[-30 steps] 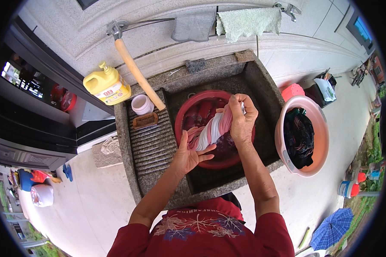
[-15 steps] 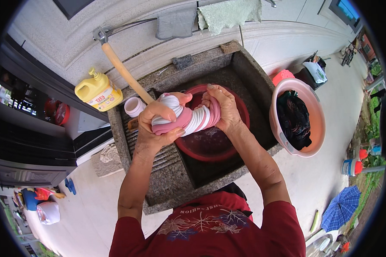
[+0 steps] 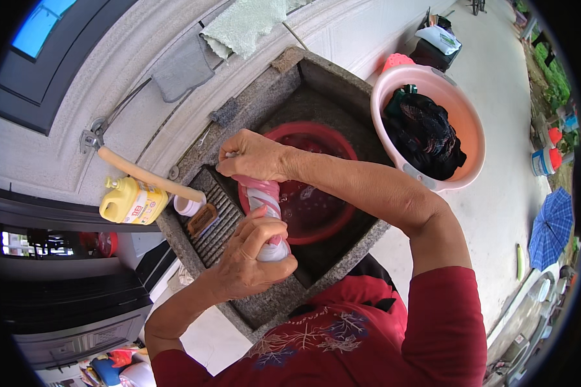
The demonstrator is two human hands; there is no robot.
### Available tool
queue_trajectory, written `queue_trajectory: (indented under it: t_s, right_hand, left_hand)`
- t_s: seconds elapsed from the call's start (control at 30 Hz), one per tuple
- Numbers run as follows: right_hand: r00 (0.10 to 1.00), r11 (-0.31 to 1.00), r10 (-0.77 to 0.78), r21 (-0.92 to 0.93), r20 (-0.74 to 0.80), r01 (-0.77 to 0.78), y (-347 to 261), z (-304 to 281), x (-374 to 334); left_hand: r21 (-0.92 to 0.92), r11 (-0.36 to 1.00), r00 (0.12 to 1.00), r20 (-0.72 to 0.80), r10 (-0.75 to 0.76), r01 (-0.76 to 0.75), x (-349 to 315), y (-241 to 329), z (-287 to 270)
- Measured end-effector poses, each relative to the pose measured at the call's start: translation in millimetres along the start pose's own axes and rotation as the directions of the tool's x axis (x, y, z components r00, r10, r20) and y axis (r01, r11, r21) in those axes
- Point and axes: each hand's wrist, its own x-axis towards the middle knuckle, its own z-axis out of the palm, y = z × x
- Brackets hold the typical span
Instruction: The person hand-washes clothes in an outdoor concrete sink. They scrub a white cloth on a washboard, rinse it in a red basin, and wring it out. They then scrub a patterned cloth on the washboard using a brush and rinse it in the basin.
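A wet-looking pink and white striped garment (image 3: 265, 201), twisted into a rope, stretches between my two hands over the left side of a red basin (image 3: 334, 134). My left hand (image 3: 255, 255) grips its near end, fingers wrapped round it. At the far end my right hand (image 3: 255, 158) is closed on the pink part, its arm crossing above the basin. Sudsy water (image 3: 313, 200) shows in the basin, which stands in a grey stone sink (image 3: 348, 261). The ridged washboard (image 3: 221, 193) lies beside my hands, with a brush (image 3: 201, 222) on it.
A yellow pump bottle (image 3: 135, 201) and a small white tub (image 3: 188, 205) stand at the sink's left, under a beige hose (image 3: 145, 173) from the wall tap. At right is a pink washtub (image 3: 472, 129) of dark clothes (image 3: 426, 132). Cloths (image 3: 182, 69) hang on the wall.
The garment has turned from lying crosswise to pointing away from me. My right hand has swung left and farther off; my left hand has come nearer. The view has turned too.
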Motion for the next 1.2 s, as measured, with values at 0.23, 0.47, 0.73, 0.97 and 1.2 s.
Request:
queue_trajectory:
  t_s: [0.23,0.47,0.73,0.97,1.2]
  right_hand:
    - [0.985,0.932,-0.167,-0.334,-0.051,0.14,25,-3,0]
    - [0.956,0.906,-0.191,-0.414,-0.222,0.084,61,-2,3]
    - [0.909,0.896,-0.067,-0.425,-0.412,-0.126,79,-10,11]
    - [0.871,0.833,0.317,0.549,-0.375,-0.067,92,-44,-41]
    - [0.981,0.98,-0.182,-0.087,-0.061,0.176,6,-25,-94]
  left_hand:
    - [0.26,0.961,0.996,0.036,0.084,-0.09,-11,-29,68]
    - [0.33,0.941,0.991,0.134,0.026,-0.069,-17,-52,93]
    - [0.343,0.939,0.992,0.123,-0.008,-0.035,-18,-67,96]
    - [-0.35,0.868,0.829,-0.313,-0.464,0.353,-31,-46,81]
    - [-0.815,-0.5,0.366,0.387,-0.846,-0.294,-55,-67,104]
